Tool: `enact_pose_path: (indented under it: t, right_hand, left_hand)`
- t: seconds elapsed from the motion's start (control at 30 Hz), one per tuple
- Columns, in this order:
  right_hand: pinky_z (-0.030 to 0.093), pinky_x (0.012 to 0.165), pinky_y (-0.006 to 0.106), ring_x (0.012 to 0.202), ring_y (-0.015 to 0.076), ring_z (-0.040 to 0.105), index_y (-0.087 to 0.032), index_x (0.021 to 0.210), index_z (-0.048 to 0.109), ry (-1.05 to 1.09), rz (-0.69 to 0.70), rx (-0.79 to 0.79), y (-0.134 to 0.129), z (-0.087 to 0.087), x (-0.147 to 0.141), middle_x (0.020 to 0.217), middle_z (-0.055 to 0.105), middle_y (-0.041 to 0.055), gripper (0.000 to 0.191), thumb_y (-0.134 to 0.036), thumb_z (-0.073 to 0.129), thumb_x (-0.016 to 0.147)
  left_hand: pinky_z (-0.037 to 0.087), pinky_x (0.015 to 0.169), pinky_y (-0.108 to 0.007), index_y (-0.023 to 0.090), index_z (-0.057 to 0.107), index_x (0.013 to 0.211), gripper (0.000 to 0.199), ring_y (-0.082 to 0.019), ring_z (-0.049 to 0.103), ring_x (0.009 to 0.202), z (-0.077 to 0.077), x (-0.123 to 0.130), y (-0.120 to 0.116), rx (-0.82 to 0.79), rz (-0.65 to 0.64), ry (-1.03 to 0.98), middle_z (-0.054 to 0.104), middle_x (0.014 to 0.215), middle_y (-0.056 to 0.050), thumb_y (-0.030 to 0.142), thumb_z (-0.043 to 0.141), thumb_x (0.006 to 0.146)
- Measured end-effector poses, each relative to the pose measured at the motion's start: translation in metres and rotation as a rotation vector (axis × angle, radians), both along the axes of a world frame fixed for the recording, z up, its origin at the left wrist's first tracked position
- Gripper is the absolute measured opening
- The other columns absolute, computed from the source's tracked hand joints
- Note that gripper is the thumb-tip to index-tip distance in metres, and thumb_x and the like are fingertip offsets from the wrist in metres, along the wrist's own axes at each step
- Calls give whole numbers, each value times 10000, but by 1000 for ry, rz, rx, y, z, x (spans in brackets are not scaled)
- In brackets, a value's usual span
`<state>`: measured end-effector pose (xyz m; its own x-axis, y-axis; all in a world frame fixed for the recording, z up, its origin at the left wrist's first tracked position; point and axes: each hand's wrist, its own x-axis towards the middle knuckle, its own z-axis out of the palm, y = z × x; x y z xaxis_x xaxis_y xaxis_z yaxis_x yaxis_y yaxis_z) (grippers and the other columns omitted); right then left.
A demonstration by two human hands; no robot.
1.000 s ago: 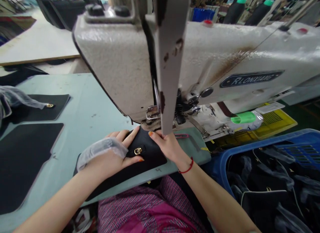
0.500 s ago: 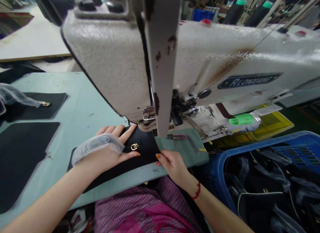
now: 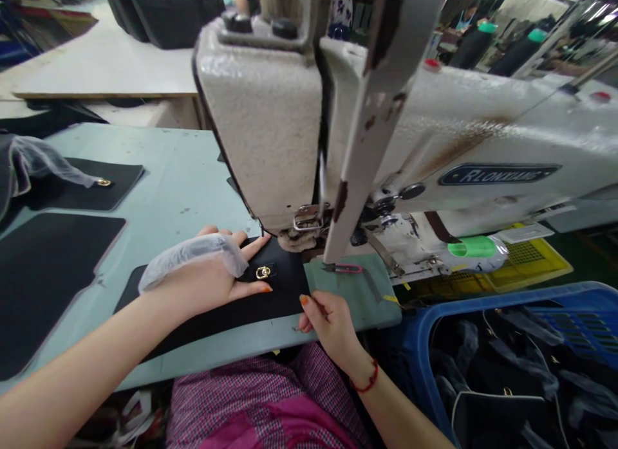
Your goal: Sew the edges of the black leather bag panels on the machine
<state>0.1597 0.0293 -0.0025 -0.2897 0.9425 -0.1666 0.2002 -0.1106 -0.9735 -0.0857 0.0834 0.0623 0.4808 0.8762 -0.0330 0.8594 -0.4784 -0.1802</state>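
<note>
A black leather-like panel point(image 3: 284, 299) with a gold turn-lock clasp point(image 3: 263, 273) lies under the head of a sewing machine point(image 3: 270, 127). My left hand point(image 3: 207, 278) rests flat on it, fingers spread, thumb and forefinger either side of the clasp. A strip of clear plastic wrap point(image 3: 193, 259) lies over the back of this hand. At the panel's right edge, my right hand point(image 3: 333, 320) is closed, its thumb and forefinger pinching near the corner. The needle area is hidden behind the machine's parts.
Small pink-handled thread snips point(image 3: 342, 268) lie right of the needle area. More black panels point(image 3: 62, 275) are on the green table point(image 3: 168, 172) at left. A blue basket point(image 3: 425, 346) of black wrapped pieces stands at right, near a yellow crate point(image 3: 541, 262).
The camera view has shifted, so the machine appears further right. Both hands stay at the panel, which shows slightly more on its left side. My right hand's fingers look more curled.
</note>
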Motion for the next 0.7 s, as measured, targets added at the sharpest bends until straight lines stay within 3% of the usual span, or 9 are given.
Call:
enact_pose_path:
  t: [0.2,0.37,0.57,0.7]
  right_hand:
    - [422,487,176,456,81,522,-171,579,537,90,-19,-100,9,9,-9,509,567,-3,496,-514,519,936]
    - [417,466,170,439,75,509,-172,573,526,120,-29,-121,18,13,-14,503,563,-7,522,-573,531,908]
    - [397,460,168,428,68,480,-174,554,524,135,-23,-127,30,18,-19,480,541,-16,524,-563,538,904]
    - [381,446,171,414,64,465,-174,547,518,168,-32,-145,39,19,-23,471,533,-20,529,-577,546,888]
  left_hand:
    - [466,773,-405,167,607,1315,785,-322,648,873,0,-10,14,-103,34,-178,680,1073,-162,747,317,873]
    - [451,893,-395,169,614,1302,658,-278,642,962,5,-14,30,-302,-5,-309,720,1078,-121,653,383,920]
    - [407,1011,-387,150,655,1247,645,-275,557,1185,0,-22,49,-483,-46,-529,643,1320,-114,633,402,903]
    - [416,1019,-374,135,697,1147,613,-238,599,1133,-3,-23,57,-620,42,-642,708,1206,-109,621,432,884]
